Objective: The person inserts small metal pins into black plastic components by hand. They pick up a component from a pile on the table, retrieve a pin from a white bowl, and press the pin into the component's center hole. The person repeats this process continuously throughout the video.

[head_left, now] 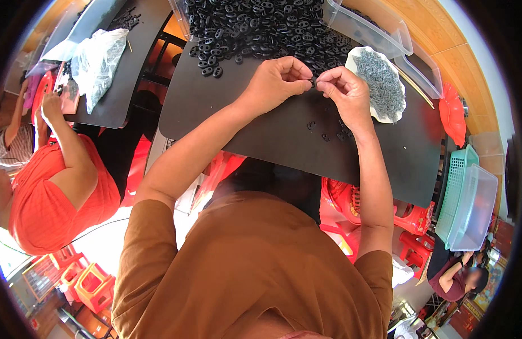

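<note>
Small black piece (313,83), mostly hidden by fingers, sits pinched between the left hand (285,79) and the right hand (347,93) of a worker in a brown top (249,265), held just above a dark surface (255,133). Both hands are closed at the fingertips, thumb against forefinger, and meet at the piece; its exact shape I cannot make out from where I stand. Beyond the hands spreads a heap of glossy black two-holed parts (261,25), with a clear plastic tub (379,35) at its right. Near the right hand, a white scalloped dish (399,108) holds a mound of small grey translucent bits (377,79), two thin sticks (417,88) lying just beside it. A few loose dark pieces (325,137) lie on the surface near the right wrist. To the worker's left, a person in a red-orange top (63,192) sits at another dark surface (111,107), where a translucent plastic bag (100,62) rests. Red stools (94,288) stand behind that person.
</note>
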Available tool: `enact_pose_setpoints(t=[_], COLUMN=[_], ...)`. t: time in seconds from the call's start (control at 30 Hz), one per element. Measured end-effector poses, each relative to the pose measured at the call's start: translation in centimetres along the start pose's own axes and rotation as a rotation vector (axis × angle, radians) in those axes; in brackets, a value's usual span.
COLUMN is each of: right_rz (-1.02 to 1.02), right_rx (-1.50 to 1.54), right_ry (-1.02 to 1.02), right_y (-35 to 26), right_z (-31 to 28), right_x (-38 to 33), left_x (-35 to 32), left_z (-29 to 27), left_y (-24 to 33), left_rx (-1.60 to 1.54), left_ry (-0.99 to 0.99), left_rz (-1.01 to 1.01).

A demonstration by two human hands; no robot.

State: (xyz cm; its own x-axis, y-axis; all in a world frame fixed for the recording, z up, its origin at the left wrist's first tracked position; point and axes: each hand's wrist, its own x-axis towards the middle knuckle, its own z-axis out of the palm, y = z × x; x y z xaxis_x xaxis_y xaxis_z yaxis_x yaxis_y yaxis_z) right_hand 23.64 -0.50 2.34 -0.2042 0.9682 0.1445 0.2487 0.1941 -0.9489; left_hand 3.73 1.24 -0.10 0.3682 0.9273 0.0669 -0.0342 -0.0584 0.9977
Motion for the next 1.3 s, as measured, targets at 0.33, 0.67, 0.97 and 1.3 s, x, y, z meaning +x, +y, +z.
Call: enact_pose_setpoints(t=[0.33, 0.67, 0.97, 1.3], right_rz=[0.014, -0.033, -0.024, -0.034], right_rx=[-0.001, 0.035, 0.022, -0.048], right_ry=[-0.003, 0.020, 0.018, 0.020], right_y=[0.29, 0.13, 0.32, 0.64], right_z=[0.28, 0.23, 0.36, 0.70], right_x=[-0.11, -0.12, -0.12, -0.18], left_x=[-0.22, -0.06, -0.13, -0.35], left_z=[0.23, 0.12, 0.14, 0.32], left_y=[0.24, 0.02, 0.30, 0.22], left_rx=[0.022, 0.041, 0.026, 0.093], left_ry=[0.004, 0.035, 0.018, 0.039], left_rz=[0.017, 0.011, 0.017, 0.020])
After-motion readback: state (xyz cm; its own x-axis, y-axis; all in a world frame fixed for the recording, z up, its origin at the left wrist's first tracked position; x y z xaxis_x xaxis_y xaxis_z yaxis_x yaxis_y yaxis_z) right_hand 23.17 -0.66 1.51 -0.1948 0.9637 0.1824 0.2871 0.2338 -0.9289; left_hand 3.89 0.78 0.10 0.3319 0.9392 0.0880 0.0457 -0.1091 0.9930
